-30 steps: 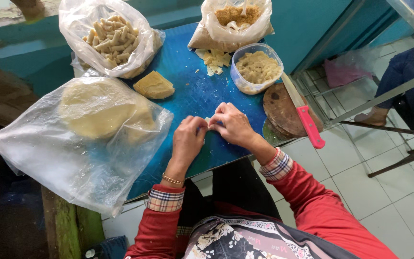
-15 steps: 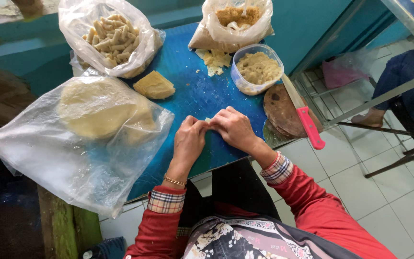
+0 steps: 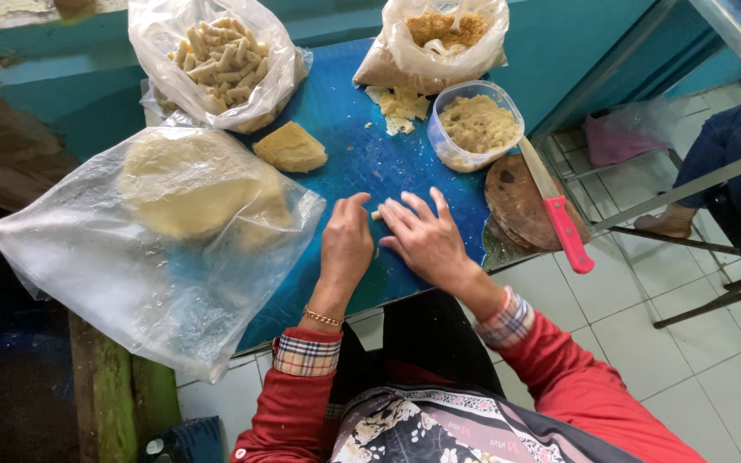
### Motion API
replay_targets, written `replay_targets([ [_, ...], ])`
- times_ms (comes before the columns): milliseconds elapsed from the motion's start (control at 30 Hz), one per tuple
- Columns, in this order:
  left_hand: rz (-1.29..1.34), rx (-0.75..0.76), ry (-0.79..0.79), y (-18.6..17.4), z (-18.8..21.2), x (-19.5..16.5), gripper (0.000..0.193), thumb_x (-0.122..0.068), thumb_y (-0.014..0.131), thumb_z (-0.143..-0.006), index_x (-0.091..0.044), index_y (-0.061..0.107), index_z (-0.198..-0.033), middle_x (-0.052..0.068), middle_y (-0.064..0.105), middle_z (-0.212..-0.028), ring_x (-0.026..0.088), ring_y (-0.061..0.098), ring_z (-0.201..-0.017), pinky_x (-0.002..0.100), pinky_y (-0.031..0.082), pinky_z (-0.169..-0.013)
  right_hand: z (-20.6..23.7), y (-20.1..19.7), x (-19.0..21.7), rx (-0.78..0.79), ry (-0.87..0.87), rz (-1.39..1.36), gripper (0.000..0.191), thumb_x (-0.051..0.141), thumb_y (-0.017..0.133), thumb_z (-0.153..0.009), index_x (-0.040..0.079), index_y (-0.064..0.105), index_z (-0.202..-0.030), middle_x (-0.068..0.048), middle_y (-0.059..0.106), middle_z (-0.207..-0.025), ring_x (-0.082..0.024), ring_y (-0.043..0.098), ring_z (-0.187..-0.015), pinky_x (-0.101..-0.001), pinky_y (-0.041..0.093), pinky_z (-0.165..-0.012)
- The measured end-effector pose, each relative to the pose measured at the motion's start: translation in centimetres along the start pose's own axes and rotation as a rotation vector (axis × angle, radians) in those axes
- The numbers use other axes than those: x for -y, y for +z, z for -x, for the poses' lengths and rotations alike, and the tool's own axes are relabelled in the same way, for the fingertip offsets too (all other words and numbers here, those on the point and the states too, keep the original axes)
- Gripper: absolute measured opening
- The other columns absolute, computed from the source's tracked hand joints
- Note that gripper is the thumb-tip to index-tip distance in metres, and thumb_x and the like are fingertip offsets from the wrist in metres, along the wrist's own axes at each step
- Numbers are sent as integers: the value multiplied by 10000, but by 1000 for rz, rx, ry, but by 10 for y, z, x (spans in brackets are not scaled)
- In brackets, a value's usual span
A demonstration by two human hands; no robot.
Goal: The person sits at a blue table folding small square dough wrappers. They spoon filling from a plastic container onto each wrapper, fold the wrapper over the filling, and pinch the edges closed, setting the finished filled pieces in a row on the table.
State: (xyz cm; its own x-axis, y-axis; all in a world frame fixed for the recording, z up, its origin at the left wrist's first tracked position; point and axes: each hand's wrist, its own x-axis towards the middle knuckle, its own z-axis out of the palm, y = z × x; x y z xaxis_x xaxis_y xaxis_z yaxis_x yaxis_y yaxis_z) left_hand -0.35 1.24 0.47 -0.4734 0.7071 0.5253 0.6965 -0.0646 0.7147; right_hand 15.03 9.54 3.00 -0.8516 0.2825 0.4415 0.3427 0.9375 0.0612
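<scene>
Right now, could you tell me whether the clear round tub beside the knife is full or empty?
Nearly full. The clear round tub has no lid, and pale crumbly filling reaches almost to its rim. It stands upright on the blue table.

We count three plastic bags (image 3: pixel 156 257), one tub (image 3: pixel 476 127) of filling, one knife (image 3: pixel 557 208), one round board (image 3: pixel 516 199), one dough wedge (image 3: pixel 290 147), and two hands (image 3: pixel 346 247) on one table (image 3: pixel 362 154).

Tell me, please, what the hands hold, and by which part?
A small pale dough roll lies pressed on the blue table under both hands' fingers; only one end shows.
</scene>
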Motion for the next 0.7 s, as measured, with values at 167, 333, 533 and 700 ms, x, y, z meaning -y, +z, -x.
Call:
replay_targets([
  [167,-184,43,-11,0,-3,-3,190,-62,643,-914,-109,700,-1090,135,631,-1037,351,662,-946,448,558,-746,-34,8,-19,171,-10,-41,627,461,714,-878,47,616,-1338,-139,538,-1491,-316,456,-1360,-619,256,-1121],
  [333,-241,111,-44,1,-9,-9,41,-126,700,-909,-135,696,-949,99,621,-985,315,654,-946,453,554,-727,-33,-12,-44,55,14,-193,672,434,775,-855,92,631,-1416,-125,543,-1485,-285,465,-1388,-582,286,-1132],
  [533,-181,95,-16,-2,-8,-11,62,-139,730,-891,-127,690,-937,82,625,-984,316,651,-935,454,547,-720,-11,-19,-123,-33,389,228,319,372,831,-840,128,772,-1038,-89,615,-1392,-305,468,-1356,-734,202,-1114],
  [700,-136,134,34,-7,-9,-10,98,-133,754,-840,-127,695,-918,70,639,-971,301,659,-949,434,545,-766,-5,9,-155,-30,376,98,202,317,828,-813,142,780,-900,-60,624,-1405,-288,472,-1370,-751,170,-1118],
])
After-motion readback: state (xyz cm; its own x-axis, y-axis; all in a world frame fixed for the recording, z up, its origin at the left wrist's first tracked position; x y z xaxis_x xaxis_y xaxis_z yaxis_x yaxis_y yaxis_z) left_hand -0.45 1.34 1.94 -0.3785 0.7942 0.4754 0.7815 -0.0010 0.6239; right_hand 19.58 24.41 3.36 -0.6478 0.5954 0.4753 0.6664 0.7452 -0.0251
